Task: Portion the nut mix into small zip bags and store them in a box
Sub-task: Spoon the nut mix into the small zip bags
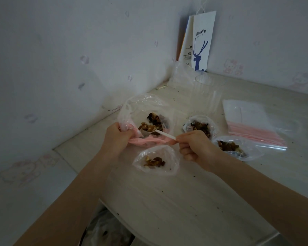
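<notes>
Sitting heaped in the bowl of a white plastic spoon [164, 134], a scoop of nut mix [154, 121] hangs just inside the mouth of a large clear bag [144, 103]; more of the mix lies in a dark pile further in. The bag lies on its side at the left of the table [167, 201], near the wall, with its pink zip rim crumpled toward the person.

The right hand [194, 146] pinches the end of the spoon's handle between thumb and forefinger, the other fingers curled under. The left hand [116, 134] grips the bunched pink rim at the bag's left edge, its fingers closed round the plastic, and holds the mouth open.

Just near of the rim, between the two forearms, a small zip bag [156, 161] lies open with a little mix in it. Two filled bags [199, 126] lie to the right: one just far of the right hand, the other beside that hand's right.

Further right a stack of empty zip bags [252, 125] lies flat, pink strips toward the near side. A clear plastic container [209, 86] stands toward the far corner; I cannot tell whether it is a cup or a box. Behind it a white paper coffee bag [202, 41] with a blue deer leans upright against the wall.
</notes>
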